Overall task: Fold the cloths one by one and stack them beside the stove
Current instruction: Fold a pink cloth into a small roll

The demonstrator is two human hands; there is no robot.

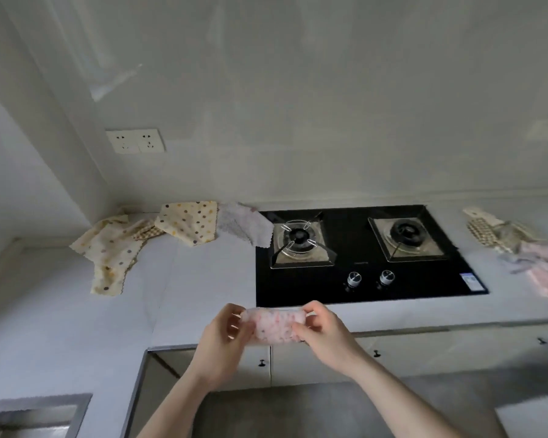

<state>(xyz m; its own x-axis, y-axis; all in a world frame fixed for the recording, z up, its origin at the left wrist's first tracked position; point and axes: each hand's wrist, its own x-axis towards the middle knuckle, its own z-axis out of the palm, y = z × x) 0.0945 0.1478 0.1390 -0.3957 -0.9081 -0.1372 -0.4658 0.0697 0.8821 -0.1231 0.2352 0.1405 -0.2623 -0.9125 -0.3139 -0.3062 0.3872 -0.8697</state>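
Currently, the step in hand appears to be the final fold of one cloth. The pink speckled cloth (277, 327) is held in the air as a compact bundle, above the near edge of the counter (203, 279) and just near of the stove (361, 257). It does not rest on the counter.

The left hand (225, 339) grips the left end of the bundle. Its fingers (234, 324) are curled round the cloth edge. The thumb position cannot be determined. The right hand (325, 333) grips the right end. Its fingers (307, 314) are bent and pressed onto the top and right side of the bundle. Both hands are closed on the fabric; neither is spread.

Unfolded cloths remain on the far left of the counter:
- a cream dotted cloth (111, 254), partly draped toward the near side;
- a second dotted cloth (189, 222), beside it;
- a pale grey cloth (244, 227), which overlaps the far left corner of the stove.

To the right of the stove lies a pile of cloths (519, 248). Blur prevents confirmation that these are folded.

The next move is judged to call for:
1. Keeping both ends pinched so the folds do not open.
2. Carrying the bundle sideways to the stacking place beside the stove.
3. Laying it flat and square on the stack before releasing.

Risk: a loose grip lets the bundle unfold.
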